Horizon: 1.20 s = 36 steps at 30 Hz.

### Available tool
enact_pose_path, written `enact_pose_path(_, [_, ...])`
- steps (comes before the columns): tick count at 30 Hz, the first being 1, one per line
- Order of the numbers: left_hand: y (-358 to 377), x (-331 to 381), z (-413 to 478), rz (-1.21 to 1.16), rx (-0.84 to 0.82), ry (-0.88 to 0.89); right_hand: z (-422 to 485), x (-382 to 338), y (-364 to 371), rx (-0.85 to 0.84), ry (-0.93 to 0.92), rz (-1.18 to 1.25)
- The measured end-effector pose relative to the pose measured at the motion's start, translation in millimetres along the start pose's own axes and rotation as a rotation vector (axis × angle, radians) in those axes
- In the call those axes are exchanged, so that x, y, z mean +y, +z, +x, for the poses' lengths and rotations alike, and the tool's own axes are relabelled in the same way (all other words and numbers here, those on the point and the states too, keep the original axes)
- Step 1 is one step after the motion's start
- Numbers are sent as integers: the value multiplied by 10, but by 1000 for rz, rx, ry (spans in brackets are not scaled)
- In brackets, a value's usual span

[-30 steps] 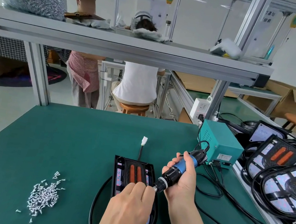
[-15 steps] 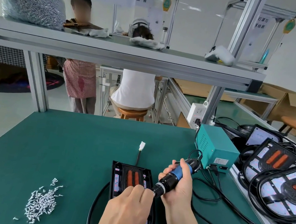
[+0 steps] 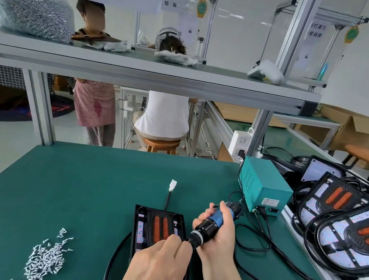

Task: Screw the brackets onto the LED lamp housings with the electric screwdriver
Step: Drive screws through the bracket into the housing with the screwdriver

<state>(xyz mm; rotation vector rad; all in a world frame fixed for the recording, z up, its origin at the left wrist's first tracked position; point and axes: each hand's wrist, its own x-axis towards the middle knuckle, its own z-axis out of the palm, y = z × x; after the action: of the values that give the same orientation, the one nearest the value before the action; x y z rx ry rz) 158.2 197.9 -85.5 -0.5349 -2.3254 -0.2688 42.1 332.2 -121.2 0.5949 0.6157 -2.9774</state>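
A black LED lamp housing (image 3: 145, 227) with two orange strips lies on the green table, its cable ending in a white connector (image 3: 173, 183). My right hand (image 3: 218, 236) grips the blue and black electric screwdriver (image 3: 211, 223), tilted with its tip down-left over the housing's right side. My left hand (image 3: 159, 268) lies over the housing's near part, its fingertips bunched at the screwdriver tip; whatever they pinch is hidden. A pile of small silver screws (image 3: 45, 260) lies at the near left.
A teal power box (image 3: 265, 188) stands right of the hands, black cables looping from it. Several more lamp housings (image 3: 356, 235) are stacked at the right edge. An overhead shelf (image 3: 141, 71) carries a bag of screws (image 3: 32, 14). Two people work beyond the table.
Both hands keep their hold at the housing. The view has tilted upward, so the hands and housing sit lower in the frame.
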Motion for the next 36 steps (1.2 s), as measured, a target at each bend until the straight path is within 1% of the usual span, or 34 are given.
enact_pose_path(5, [11, -35, -2, -32, -2, 41, 18, 7, -5, -5, 29, 5])
enact_pose_path(10, [49, -94, -54, -87, -42, 41, 7, 15, -4, -23, 52, 0])
enact_pose_path(15, [42, -88, -54, -129, -46, 33, 0, 26, -1, -32, 61, -16])
enact_pose_path(27, [-3, -92, -51, -110, -54, 51, 2, 60, 8, -25, 58, -42])
enact_pose_path(36, [60, -102, -34, -71, 10, 57, -20, 67, 32, -30, 77, -39])
